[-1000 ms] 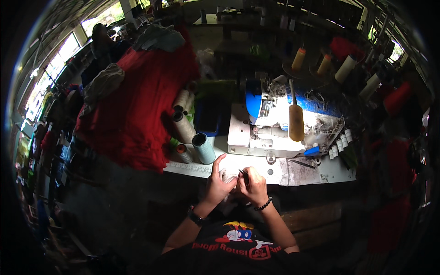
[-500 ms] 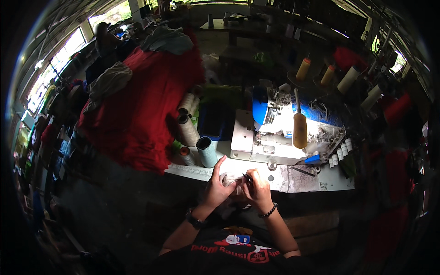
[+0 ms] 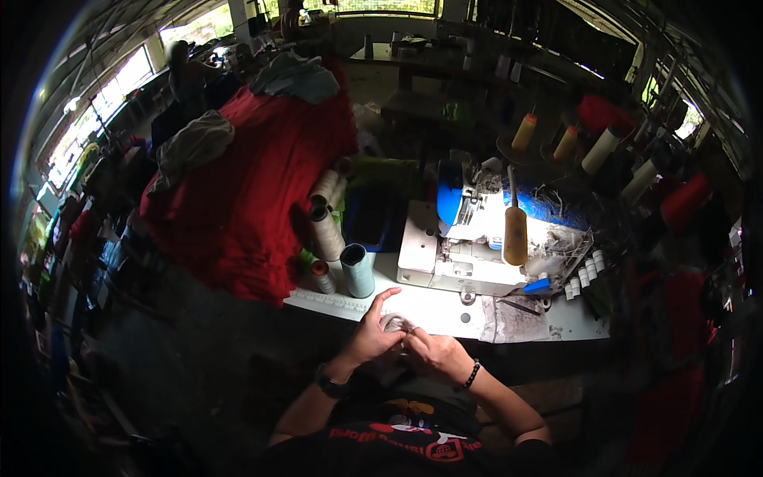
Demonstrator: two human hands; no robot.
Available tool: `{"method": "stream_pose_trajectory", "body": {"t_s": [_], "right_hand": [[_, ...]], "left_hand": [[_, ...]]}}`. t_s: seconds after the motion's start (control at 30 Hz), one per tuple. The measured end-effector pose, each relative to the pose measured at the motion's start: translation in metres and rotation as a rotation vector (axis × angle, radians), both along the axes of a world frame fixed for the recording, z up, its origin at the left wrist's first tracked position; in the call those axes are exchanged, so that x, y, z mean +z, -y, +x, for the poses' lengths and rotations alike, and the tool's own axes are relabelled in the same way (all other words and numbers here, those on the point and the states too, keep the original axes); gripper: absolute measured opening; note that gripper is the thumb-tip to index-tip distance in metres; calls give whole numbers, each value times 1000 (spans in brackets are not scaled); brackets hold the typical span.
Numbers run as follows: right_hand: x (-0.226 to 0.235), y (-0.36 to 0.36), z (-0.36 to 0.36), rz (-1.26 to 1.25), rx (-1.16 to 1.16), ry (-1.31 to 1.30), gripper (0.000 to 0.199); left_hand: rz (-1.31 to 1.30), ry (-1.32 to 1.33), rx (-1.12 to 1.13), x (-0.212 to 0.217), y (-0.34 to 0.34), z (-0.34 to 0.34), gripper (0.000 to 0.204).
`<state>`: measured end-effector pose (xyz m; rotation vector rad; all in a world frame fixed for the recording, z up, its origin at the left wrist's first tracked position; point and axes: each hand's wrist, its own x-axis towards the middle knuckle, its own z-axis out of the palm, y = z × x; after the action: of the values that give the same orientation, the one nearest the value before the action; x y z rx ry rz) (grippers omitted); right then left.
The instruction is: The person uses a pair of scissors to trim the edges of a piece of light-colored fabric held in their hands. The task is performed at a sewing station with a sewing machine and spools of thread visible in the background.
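My left hand (image 3: pixel 372 334) is at the front edge of the white sewing table (image 3: pixel 429 306), its index finger stretched up. Between its thumb and fingers is a small pale grey piece of cloth (image 3: pixel 393 323), part of which hangs below the hands. My right hand (image 3: pixel 442 354) is closed, its fingertips pressed together at the cloth's right side near my left thumb. What those fingertips grip is hidden. Beyond the hands stands a white and blue sewing machine (image 3: pixel 465 266), lit by a bright lamp.
Cones of thread, one pale blue (image 3: pixel 358 272), stand left of the machine near a ruler strip (image 3: pixel 330 304). A big heap of red cloth (image 3: pixel 246 175) rises at the left. A yellow-handled tool (image 3: pixel 516 237) stands before the machine. A stained pad (image 3: pixel 513 319) bears dark tweezers (image 3: pixel 520 307).
My right hand has turned and come lower and closer to my left hand. A small dark object that showed at its fingers is now out of sight. The left hand has moved slightly lower.
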<state>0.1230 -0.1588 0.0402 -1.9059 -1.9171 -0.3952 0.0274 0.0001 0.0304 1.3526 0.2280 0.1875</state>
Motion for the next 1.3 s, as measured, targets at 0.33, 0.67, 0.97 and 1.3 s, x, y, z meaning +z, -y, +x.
{"method": "stream_pose_trajectory", "body": {"t_s": [0.33,0.67,0.97,1.3], "right_hand": [[7,6,7,138,-114,-600,20],[-31,2,21,124,-103,-1197,5],[-27,16,26,-246,-316,-1387,19],[-3,11,24,8,-249,-1528,28]], "left_hand": [[263,178,91,-7,1,1,88],[393,141,7,16,-3,-11,84],[237,154,132,-5,-4,-2,84],[106,66,102,8,-6,1,84]]}}
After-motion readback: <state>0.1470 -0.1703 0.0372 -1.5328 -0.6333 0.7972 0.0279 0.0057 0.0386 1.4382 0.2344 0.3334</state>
